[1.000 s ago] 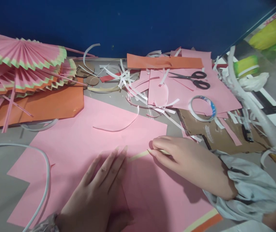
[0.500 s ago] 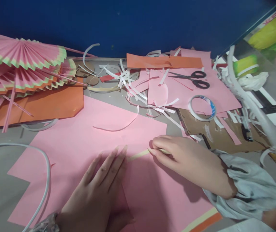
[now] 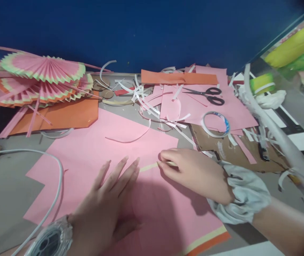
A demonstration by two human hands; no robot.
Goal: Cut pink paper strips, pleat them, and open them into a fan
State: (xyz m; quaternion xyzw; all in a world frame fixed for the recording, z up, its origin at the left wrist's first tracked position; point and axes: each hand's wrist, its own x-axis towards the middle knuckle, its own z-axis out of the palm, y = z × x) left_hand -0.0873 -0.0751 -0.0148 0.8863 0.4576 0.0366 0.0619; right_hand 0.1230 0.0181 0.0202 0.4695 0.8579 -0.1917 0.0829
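Short of the far edge of the desk (image 3: 4,193), a splayed left hand (image 3: 101,201) is bracing pink paper (image 3: 154,199), ideally evenly; the right hand (image 3: 188,170) is seemingly pinching a yellow strip (image 3: 148,166).

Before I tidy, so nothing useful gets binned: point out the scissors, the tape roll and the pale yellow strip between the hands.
Black-handled scissors (image 3: 206,94): head view, where handles meet blades.
Tape roll (image 3: 226,124): head view, blue inner wall.
Pale yellow strip (image 3: 148,167): head view, stretch between left hand (image 3: 102,202) and right hand (image 3: 191,171).
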